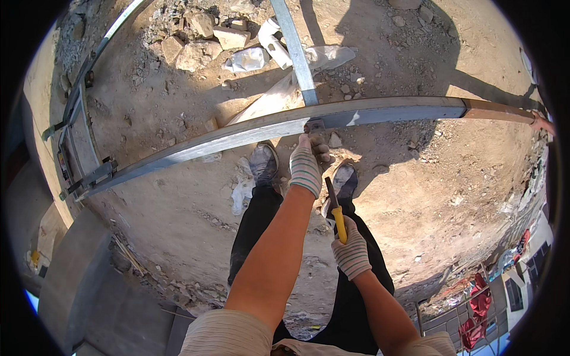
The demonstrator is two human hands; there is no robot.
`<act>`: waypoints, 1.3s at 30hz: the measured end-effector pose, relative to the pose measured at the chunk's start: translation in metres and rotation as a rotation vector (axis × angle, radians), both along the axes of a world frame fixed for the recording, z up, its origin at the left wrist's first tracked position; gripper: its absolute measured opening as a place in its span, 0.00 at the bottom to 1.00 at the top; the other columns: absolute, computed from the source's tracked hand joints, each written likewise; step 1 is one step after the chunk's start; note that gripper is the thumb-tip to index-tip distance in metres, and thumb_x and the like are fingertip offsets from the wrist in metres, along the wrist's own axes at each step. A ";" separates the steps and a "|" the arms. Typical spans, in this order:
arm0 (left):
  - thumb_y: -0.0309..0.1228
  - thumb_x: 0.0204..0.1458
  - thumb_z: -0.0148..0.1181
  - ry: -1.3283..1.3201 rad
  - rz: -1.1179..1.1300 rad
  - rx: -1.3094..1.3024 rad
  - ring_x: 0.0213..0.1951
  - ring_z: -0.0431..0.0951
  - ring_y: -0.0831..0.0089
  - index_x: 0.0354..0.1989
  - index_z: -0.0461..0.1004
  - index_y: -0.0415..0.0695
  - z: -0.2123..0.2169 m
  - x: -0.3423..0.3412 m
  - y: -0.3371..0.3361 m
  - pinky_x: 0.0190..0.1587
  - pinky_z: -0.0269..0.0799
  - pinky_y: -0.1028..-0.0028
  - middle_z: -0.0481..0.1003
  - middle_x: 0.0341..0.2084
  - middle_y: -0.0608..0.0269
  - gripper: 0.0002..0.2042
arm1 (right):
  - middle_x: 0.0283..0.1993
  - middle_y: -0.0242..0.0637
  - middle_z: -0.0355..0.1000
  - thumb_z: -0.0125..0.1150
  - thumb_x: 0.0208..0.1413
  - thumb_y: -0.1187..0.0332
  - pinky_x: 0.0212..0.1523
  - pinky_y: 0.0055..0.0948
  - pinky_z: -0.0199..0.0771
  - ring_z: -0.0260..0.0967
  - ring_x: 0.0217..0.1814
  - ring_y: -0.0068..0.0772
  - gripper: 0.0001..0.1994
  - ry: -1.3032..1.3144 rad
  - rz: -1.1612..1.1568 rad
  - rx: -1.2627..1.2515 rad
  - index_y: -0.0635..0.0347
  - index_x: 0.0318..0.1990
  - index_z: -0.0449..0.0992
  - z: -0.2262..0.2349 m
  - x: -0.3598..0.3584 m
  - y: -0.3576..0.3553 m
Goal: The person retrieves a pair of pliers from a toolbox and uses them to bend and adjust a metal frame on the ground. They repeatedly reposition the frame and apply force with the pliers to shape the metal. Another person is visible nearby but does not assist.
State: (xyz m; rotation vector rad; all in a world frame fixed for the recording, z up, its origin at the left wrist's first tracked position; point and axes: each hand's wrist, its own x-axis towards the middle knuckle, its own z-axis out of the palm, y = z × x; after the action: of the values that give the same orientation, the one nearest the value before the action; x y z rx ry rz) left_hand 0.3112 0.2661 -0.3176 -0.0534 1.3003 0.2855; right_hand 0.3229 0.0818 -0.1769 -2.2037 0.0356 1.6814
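My left hand (306, 161), in a striped knit glove, is closed with thumb and fingertips at a small dark metal plate (315, 125). That plate rests against the side of a long metal beam (237, 135). Lower and to the right, my right hand (351, 249), gloved the same way, grips a yellow-handled tool (339, 222). The tool's dark straight shaft points up toward the beam; its exact kind is unclear. A thinner metal bar (295, 53) meets the beam from the far side, near the plate.
Another person's hand (541, 123) touches the beam's brown right end (497, 113). A metal frame (80, 139) stands at the left. Broken stones (199, 54), a white pipe elbow (274, 44) and plastic scraps (242, 188) lie on the dirt. My shoes (264, 164) are below the beam.
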 end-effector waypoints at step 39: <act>0.44 0.66 0.48 0.181 0.059 0.047 0.15 0.67 0.75 0.34 0.70 0.42 -0.007 0.023 0.010 0.20 0.70 0.72 0.72 0.18 0.64 0.17 | 0.52 0.51 0.72 0.56 0.48 0.75 0.56 0.34 0.70 0.73 0.53 0.47 0.31 -0.021 -0.002 0.001 0.60 0.64 0.62 -0.003 -0.005 -0.007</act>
State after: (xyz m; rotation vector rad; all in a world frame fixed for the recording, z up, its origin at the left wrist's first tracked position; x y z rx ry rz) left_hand 0.3342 0.2761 -0.3247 -0.0263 1.4731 0.3776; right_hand 0.3181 0.0744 -0.1800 -2.2199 0.0322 1.6563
